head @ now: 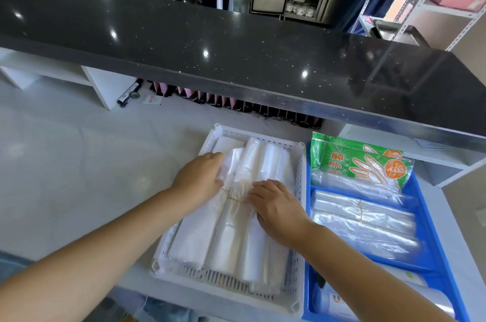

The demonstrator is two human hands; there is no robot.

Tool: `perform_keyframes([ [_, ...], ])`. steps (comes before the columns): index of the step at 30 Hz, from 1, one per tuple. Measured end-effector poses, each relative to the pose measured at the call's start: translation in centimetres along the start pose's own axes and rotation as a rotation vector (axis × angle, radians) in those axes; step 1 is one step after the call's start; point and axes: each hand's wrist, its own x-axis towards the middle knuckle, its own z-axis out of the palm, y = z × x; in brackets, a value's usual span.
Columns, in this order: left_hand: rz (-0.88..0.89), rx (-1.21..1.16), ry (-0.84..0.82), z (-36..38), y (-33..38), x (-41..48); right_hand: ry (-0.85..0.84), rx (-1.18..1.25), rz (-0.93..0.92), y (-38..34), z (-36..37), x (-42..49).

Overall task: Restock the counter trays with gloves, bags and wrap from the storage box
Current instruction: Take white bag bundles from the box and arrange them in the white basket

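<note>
Both hands are down in the white tray (299,216), one on each side of a banded bundle of bags (231,232) that lies between them. The left hand (201,177) is spread flat, its fingers reaching away from the person across the plastic and its thumb close to the rubber band (234,198). The right hand (276,207) has bent fingers whose tips touch the bundle's side just past the band. Its thumb is hidden, so whether it pinches or only presses cannot be told. The bundle's long axis runs from the person's side of the tray to the far side, leaning a little rightward at the far end, so the hands bracket its waist across that axis. Neither hand is clearly nearer; the band sits in the gap between them. More bundles (263,250) lie parallel and touching on both sides of the banded one, so there is little sideways room. Any straightening would probably go best along the long axis or by pressing down. The tray wall stands just beyond the right wrist. Across that wall, touching it, is the blue tray (427,227), which holds green glove packs (368,164) in the far compartment, clear bags (363,219) in the middle and what look like rolls (431,298) at the near end. Ahead of the fingertips the dark counter (236,45) overhangs past the tray's far end. Above the hands the way up looks free. The storage box is not in view.
</note>
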Motion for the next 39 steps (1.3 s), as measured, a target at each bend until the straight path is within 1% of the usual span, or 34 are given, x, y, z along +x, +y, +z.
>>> perform_keyframes([
  [2, 0.080, 0.025, 0.030, 0.8, -0.7, -2.1, 0.020, 0.027, 0.044, -0.8, -0.1, 0.6],
  [4, 0.147, 0.170, 0.015, 1.5, -1.2, -3.2, 0.031, 0.040, 0.107, -1.6, -0.3, 1.4],
  [5, 0.152, 0.237, -0.002, 1.8, -1.5, -3.5, 0.026, 0.040, 0.128, -2.0, -0.4, 1.7],
  [9, 0.075, 0.304, -0.083, 2.6, -1.8, -4.6, 0.002, 0.033, 0.150, -2.8, -0.6, 2.2],
  [15, 0.032, 0.370, -0.120, 2.2, -0.6, -6.2, -0.002, 0.051, 0.144, -2.8, -0.3, 1.5],
  [20, 0.006, 0.383, -0.138, 1.3, 0.2, -6.9, -0.007, 0.176, 0.149, -1.7, -0.1, 1.0],
  [23, 0.000, 0.335, -0.064, 1.8, 1.3, -7.5, 0.005, 0.221, 0.080, -0.2, -0.6, -0.4],
  [25, 0.030, 0.222, -0.014, 2.9, 2.3, -8.1, -0.033, 0.175, -0.026, 0.6, -0.6, -1.2],
  [27, 0.020, 0.111, -0.045, 4.0, 3.4, -8.8, -0.058, 0.075, -0.120, 1.1, -0.6, -1.4],
  [29, -0.012, 0.102, -0.087, 4.6, 3.9, -9.2, -0.063, -0.009, -0.157, 1.4, -0.5, -1.2],
  [31, -0.040, 0.111, -0.112, 4.8, 3.9, -9.3, -0.068, -0.085, -0.151, 1.7, -0.4, -0.7],
  [34, -0.068, 0.073, -0.118, 4.7, 4.1, -9.8, -0.131, -0.058, -0.106, 2.1, 0.1, -0.1],
  [36, -0.085, 0.011, -0.066, 4.7, 4.5, -10.4, -0.162, -0.032, -0.090, 2.0, 0.3, -0.3],
  [39, -0.099, -0.089, 0.065, 4.4, 5.0, -11.9, -0.104, 0.034, -0.055, 1.4, -0.1, -1.2],
])
